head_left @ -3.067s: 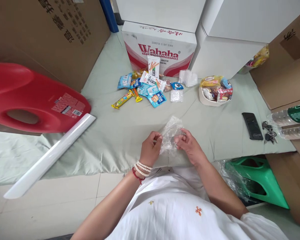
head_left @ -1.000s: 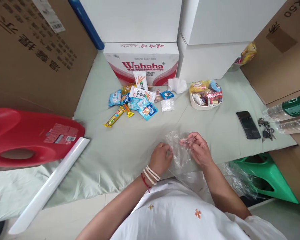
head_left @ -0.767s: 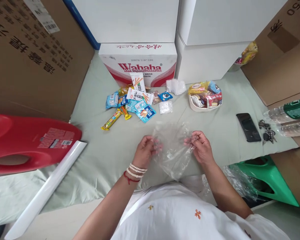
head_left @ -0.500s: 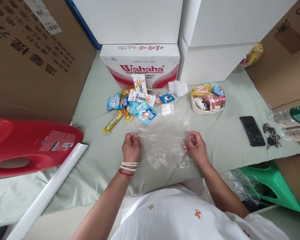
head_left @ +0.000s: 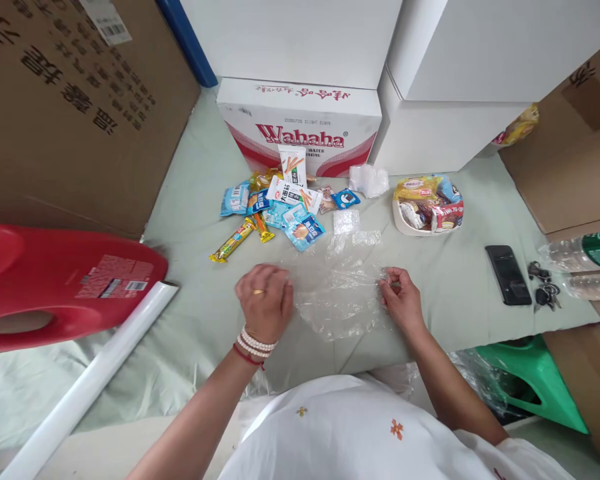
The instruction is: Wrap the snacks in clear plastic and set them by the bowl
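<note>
A clear plastic bag (head_left: pixel 337 303) is stretched flat between my two hands, just above or on the pale green cloth. My left hand (head_left: pixel 264 300), back turned up, is closed on the bag's left edge; its fingertips are partly hidden. At the right edge, my right hand (head_left: pixel 401 297) pinches the bag between thumb and fingers. Just beyond the bag lies a pile of wrapped snacks: a blue snack packet (head_left: pixel 305 228), a white snack packet (head_left: pixel 294 193), and a yellow snack bar (head_left: pixel 233 240). Folded clear plastic (head_left: pixel 347 221) lies beside them.
A white bowl (head_left: pixel 423 230) of snacks stands right of the pile. Behind is a Wahaba-style printed carton (head_left: pixel 300 127). On the right are a phone (head_left: pixel 509 275), keys (head_left: pixel 546 293) and plastic bottles (head_left: pixel 593 253). A red jug (head_left: pixel 70 287) and white roll (head_left: pixel 95 373) lie left.
My left hand has turned so its back faces up more. The bag has shifted its folds and remains between both hands. The view has moved slightly.
</note>
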Demonstrator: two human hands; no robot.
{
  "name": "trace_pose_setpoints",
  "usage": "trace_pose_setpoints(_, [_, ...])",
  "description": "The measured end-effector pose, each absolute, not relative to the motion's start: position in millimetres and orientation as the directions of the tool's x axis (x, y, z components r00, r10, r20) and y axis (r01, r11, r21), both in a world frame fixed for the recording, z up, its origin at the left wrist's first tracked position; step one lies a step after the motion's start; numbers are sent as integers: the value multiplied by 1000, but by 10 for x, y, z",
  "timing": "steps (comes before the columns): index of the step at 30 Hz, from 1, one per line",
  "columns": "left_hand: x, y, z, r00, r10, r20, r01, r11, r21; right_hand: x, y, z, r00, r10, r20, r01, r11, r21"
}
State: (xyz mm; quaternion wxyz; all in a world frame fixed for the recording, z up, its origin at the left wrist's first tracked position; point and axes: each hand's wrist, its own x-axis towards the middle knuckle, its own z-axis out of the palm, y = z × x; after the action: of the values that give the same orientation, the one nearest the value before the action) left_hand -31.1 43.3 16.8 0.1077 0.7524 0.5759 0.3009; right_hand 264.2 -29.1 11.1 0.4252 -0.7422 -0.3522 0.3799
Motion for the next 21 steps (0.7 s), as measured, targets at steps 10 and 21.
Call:
trace_pose_setpoints(10, [-613, 476, -44, 522, 852, 34, 697, -449, 559, 3006, -360, 159, 395, 901, -180, 535, -385, -752])
trace_pose_setpoints(21, [-616, 187, -1, 525, 851, 34, 702, -455, 548, 1557, 1498, 1014, -245, 967, 65, 841, 246, -482])
